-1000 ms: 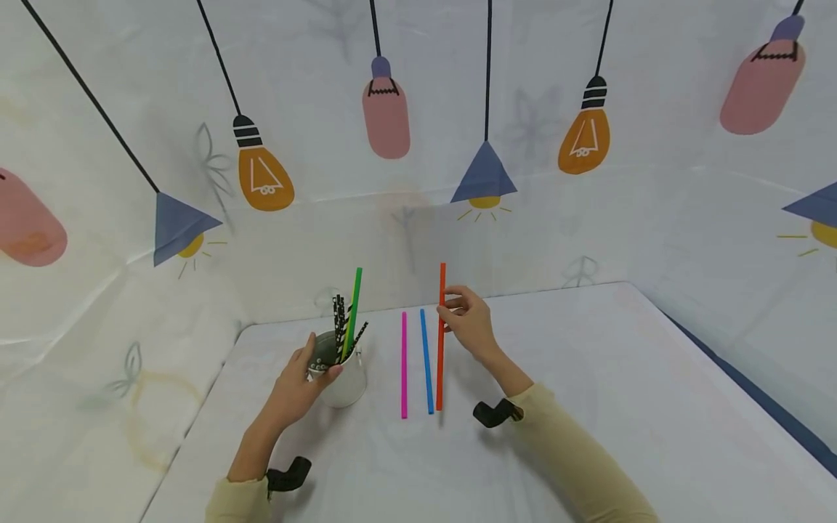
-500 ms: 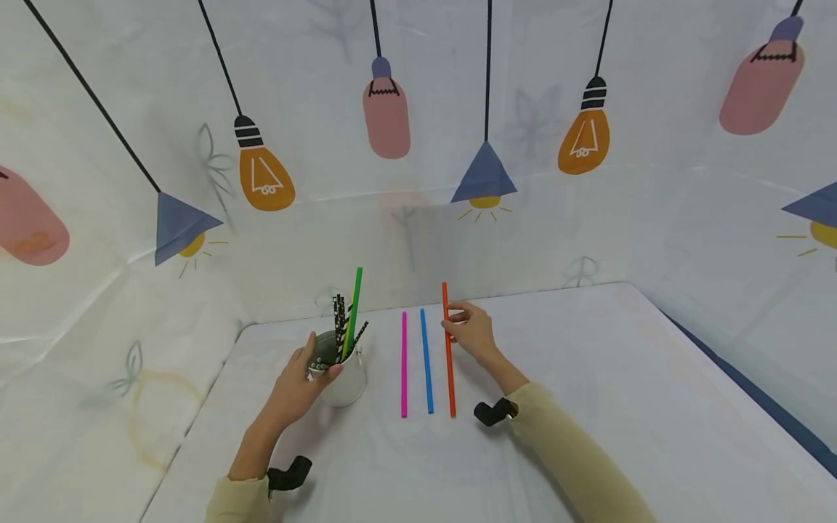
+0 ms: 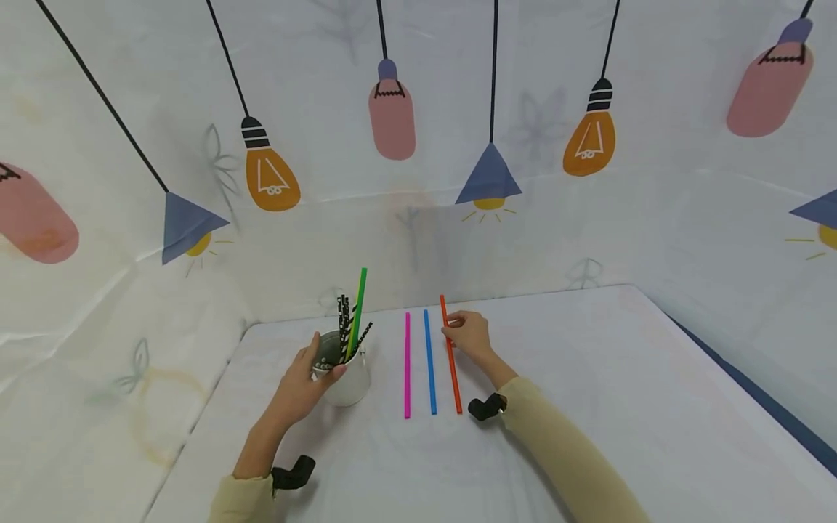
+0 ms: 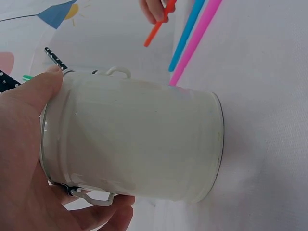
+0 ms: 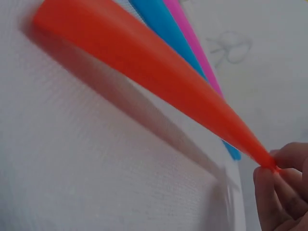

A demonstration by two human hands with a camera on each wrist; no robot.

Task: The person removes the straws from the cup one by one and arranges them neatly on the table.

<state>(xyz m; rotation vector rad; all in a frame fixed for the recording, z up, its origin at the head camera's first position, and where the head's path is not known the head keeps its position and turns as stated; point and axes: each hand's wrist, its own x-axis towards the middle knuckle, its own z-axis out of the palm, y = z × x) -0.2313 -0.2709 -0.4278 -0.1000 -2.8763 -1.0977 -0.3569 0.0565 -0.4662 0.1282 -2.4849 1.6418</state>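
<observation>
My left hand (image 3: 297, 385) grips the rim of a white bucket (image 3: 349, 391) at the left of the table. Small loop handles (image 4: 120, 71) stick out from the bucket's side. A green straw (image 3: 362, 298) and several black-and-white patterned straws (image 3: 343, 319) stand in it. Right of the bucket, a pink straw (image 3: 407, 365) and a blue straw (image 3: 429, 363) lie roughly parallel. My right hand (image 3: 469, 335) pinches an orange straw (image 3: 453, 370) near its far end, just right of the blue one. In the right wrist view, a shadow shows beneath the orange straw (image 5: 159, 77).
The table (image 3: 588, 392) has a white cover. Behind it hangs a white cloth wall (image 3: 314, 247) printed with lamps and bulbs. A dark blue strip (image 3: 739, 370) runs beyond the table's right edge.
My right hand has brought the orange straw down and nearer, its near end swinging right, away from the blue straw. My left hand stays on the bucket.
</observation>
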